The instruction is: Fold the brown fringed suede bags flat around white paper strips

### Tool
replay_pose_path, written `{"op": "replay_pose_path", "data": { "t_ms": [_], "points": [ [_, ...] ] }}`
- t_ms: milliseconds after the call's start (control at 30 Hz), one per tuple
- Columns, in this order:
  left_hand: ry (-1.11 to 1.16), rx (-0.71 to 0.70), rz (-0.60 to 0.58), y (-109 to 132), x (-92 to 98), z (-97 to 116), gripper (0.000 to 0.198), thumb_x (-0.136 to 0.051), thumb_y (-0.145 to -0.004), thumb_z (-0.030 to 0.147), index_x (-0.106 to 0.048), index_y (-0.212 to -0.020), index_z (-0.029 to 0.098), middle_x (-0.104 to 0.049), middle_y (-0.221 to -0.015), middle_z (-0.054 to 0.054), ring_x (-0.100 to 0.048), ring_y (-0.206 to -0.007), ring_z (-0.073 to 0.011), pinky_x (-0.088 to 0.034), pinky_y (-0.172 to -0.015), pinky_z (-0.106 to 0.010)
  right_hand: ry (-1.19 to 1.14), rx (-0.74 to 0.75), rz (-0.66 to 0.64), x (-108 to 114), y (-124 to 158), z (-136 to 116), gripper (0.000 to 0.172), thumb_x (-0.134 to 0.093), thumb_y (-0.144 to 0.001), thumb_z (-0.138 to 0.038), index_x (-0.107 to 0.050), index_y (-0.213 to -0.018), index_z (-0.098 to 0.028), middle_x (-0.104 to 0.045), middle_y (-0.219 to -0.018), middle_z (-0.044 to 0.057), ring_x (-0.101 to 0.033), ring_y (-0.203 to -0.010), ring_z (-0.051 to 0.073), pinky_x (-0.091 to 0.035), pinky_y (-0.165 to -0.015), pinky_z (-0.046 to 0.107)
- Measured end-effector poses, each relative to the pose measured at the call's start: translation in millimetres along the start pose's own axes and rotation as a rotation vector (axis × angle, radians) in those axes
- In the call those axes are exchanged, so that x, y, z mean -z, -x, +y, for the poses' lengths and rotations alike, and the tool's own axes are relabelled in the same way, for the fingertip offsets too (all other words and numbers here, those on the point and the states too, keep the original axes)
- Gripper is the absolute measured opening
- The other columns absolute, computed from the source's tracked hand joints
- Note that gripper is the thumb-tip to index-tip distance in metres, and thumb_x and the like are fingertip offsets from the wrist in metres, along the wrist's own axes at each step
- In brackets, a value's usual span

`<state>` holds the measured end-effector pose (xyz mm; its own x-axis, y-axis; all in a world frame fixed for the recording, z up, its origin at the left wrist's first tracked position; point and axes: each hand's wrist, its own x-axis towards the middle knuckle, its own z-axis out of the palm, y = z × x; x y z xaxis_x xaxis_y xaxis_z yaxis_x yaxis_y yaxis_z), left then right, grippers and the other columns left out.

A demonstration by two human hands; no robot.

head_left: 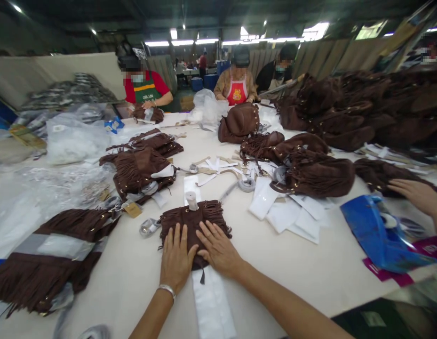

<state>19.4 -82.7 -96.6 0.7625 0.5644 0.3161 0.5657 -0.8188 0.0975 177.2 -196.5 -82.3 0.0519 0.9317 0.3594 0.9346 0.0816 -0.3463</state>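
A small brown suede fringed bag (190, 221) lies flat on the white table (292, 268) right before me. My left hand (175, 259) rests on its near edge, fingers stretched out and flat. My right hand (218, 249) lies beside it, also flat and spread, pressing the bag's right half. A small white roll (192, 200) stands at the bag's far edge. A white paper strip (211, 306) runs from under the bag toward me.
More brown fringed bags lie at left (49, 263), centre-left (140, 172) and right (317, 174), with a big pile at far right (362, 113). White paper sheets (289, 212) and a blue plastic bag (377, 230) lie right. Another person's hand (416, 193) reaches in. Workers sit across.
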Motion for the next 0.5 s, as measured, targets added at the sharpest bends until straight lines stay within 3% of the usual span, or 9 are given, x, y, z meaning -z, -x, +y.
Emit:
{"op": "replay_pose_path", "data": {
  "t_ms": [133,267,333,400,500],
  "points": [
    [-0.058,-0.064,-0.005,-8.9,16.0,8.7,0.063,-0.046,-0.093,0.040,-0.031,-0.146,0.009,-0.030,-0.152,-0.021,-0.022,-0.141,-0.0395,-0.026,-0.111,-0.060,-0.109,0.005,0.051,25.5,13.4,9.7,0.053,-0.045,-0.095,-0.032,-0.033,-0.146,-0.019,-0.037,-0.151,0.013,-0.029,-0.142,0.023,-0.033,-0.113,0.049],
    [0.061,-0.305,-0.141,-28.0,43.9,27.8,0.054,-0.039,-0.091,0.011,-0.034,-0.145,0.018,-0.044,-0.143,-0.015,-0.039,-0.132,-0.0326,-0.035,-0.107,-0.054,-0.165,-0.354,0.248,49.5,38.8,35.5,0.040,-0.040,-0.092,-0.016,-0.049,-0.131,-0.021,-0.057,-0.130,0.012,-0.051,-0.123,0.022,-0.046,-0.101,0.044],
    [0.199,-0.415,-0.241,-39.5,53.4,37.5,0.055,-0.035,-0.087,0.002,-0.042,-0.139,0.020,-0.052,-0.132,-0.012,-0.049,-0.121,-0.0257,-0.043,-0.101,-0.045,-0.199,-0.470,0.216,51.0,46.5,42.5,0.029,-0.047,-0.090,-0.019,-0.056,-0.117,-0.021,-0.064,-0.111,0.009,-0.059,-0.106,0.022,-0.050,-0.091,0.040],
    [0.319,-0.408,-0.275,-48.9,57.1,45.8,0.047,-0.037,-0.088,0.005,-0.047,-0.132,0.020,-0.054,-0.124,-0.011,-0.053,-0.115,-0.0215,-0.046,-0.099,-0.039,-0.249,-0.484,0.142,45.6,48.0,41.4,0.024,-0.055,-0.087,-0.022,-0.057,-0.110,-0.021,-0.063,-0.102,0.005,-0.060,-0.097,0.020,-0.050,-0.085,0.035],
    [0.353,-0.307,-0.252,-54.5,51.9,54.8,0.044,-0.053,-0.089,0.028,-0.047,-0.131,0.018,-0.052,-0.124,-0.012,-0.052,-0.116,-0.0253,-0.046,-0.099,-0.042,-0.264,-0.524,0.135,33.3,42.7,33.0,0.029,-0.058,-0.083,-0.019,-0.053,-0.112,-0.021,-0.059,-0.106,0.005,-0.058,-0.097,0.020,-0.049,-0.083,0.032]
  ]
}}
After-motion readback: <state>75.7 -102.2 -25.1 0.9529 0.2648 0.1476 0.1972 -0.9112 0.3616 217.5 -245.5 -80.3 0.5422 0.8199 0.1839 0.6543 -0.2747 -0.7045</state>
